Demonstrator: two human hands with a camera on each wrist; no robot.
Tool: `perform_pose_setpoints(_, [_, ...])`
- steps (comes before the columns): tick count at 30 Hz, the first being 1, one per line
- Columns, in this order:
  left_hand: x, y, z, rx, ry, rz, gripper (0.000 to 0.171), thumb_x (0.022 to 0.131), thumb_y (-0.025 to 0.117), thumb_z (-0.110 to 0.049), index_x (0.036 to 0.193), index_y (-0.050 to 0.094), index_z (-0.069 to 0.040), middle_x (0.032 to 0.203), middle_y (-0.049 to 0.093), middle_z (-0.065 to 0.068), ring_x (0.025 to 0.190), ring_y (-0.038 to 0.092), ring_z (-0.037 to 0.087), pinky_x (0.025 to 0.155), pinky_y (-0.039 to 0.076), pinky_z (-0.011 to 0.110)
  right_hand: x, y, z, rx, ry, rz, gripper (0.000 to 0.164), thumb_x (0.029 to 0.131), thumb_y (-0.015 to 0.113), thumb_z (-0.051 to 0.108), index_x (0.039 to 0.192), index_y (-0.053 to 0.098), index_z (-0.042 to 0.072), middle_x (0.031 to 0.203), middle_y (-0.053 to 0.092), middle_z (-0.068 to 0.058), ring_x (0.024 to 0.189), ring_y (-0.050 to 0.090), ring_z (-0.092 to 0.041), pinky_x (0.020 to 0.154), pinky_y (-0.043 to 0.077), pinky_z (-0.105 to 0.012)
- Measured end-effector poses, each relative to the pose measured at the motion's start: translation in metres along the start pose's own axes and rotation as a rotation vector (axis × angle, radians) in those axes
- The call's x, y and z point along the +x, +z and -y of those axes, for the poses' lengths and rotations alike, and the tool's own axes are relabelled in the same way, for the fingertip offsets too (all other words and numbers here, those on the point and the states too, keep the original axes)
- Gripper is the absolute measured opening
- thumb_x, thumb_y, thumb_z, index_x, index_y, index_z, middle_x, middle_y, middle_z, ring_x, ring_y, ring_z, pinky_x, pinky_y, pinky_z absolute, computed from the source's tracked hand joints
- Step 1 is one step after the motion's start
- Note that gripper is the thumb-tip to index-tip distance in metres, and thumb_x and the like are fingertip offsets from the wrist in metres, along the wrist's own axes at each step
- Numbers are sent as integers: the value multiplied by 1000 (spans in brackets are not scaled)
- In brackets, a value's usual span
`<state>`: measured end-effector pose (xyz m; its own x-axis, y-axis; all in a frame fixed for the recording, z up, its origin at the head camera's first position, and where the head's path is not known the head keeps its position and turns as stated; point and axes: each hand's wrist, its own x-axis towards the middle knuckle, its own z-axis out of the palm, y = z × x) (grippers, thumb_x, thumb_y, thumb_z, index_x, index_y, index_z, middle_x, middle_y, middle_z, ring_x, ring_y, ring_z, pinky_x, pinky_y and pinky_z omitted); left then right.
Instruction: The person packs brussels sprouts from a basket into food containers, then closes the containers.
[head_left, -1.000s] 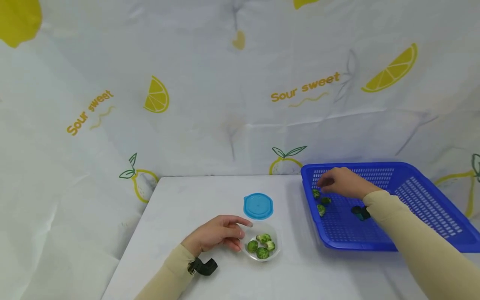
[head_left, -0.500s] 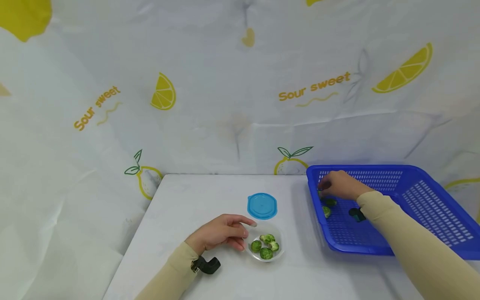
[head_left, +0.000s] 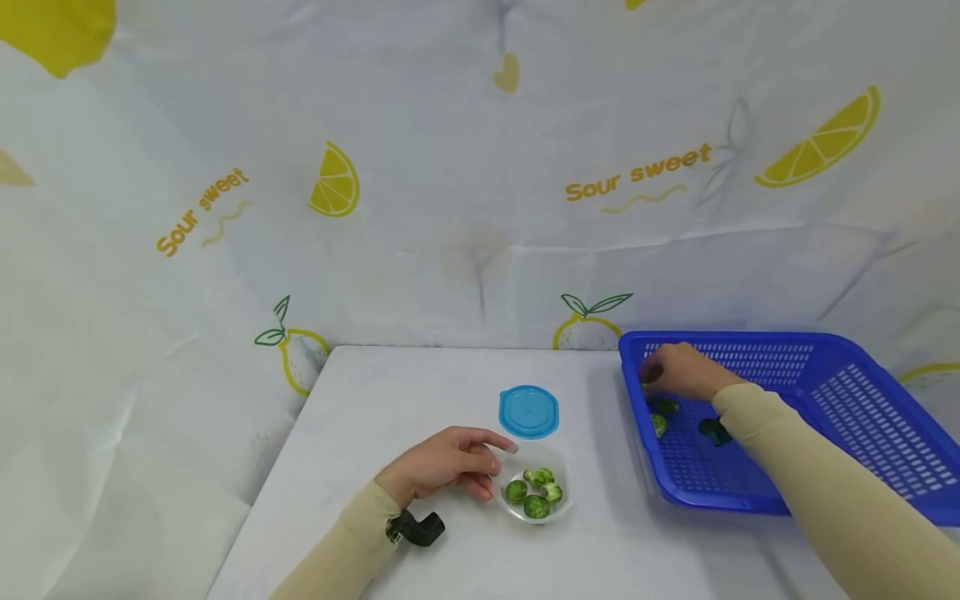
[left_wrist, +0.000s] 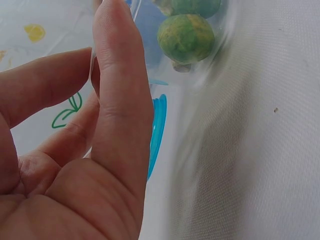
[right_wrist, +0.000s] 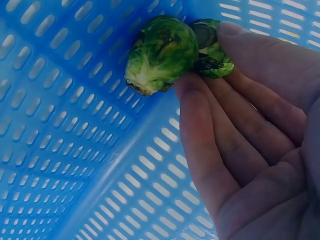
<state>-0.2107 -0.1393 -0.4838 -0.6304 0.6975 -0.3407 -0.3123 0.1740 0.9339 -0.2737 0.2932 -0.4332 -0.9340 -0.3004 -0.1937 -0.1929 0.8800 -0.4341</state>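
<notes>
My left hand [head_left: 450, 462] pinches the near-left wall of a clear plastic bowl [head_left: 538, 457], thumb on one side and fingers on the other, as the left wrist view shows. Several Brussels sprouts [head_left: 536, 507] lie in the bowl. Inside the blue basket [head_left: 735, 337], my right hand [head_left: 686, 371] is down at the far left corner. In the right wrist view its thumb and fingers pinch a Brussels sprout [right_wrist: 212, 52], partly hidden behind a nearer sprout [right_wrist: 162, 52] that touches it. Two more sprouts show beside the hand in the head view, one darker [head_left: 664, 406], one lighter [head_left: 659, 426].
Just beyond the bowl, a light-blue lid [head_left: 529, 412] lies flat on the white tabletop [head_left: 405, 383]. The perforated basket takes up the table's right side, its raised rim between bowl and right hand. A lemon-print sheet [head_left: 420, 208] hangs behind.
My right hand has gone down into the basket's corner and taken hold of a Brussels sprout. The left hand stays at the bowl; the head view has shifted slightly.
</notes>
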Motion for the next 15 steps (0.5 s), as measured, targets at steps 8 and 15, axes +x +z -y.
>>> perform_pose_setpoints(8, [1,1,-1,4,-1,4,39,103,69,-6,142,67,-7,98,72,8,78,76,14,78,70,31,-11,-4,0,13,-8,-17,27,87,87,15,109,81,-1,101,81,-10,91,76,-22,86,67,-49])
perform_pose_setpoints(15, [1,0,0,-1,0,10,40,103,69,-6,144,66,-7,98,72,8,77,76,14,77,69,31,-35,-19,17,21,-45,-57,25,94,83,18,114,81,3,109,81,-11,96,77,-25,87,66,-51])
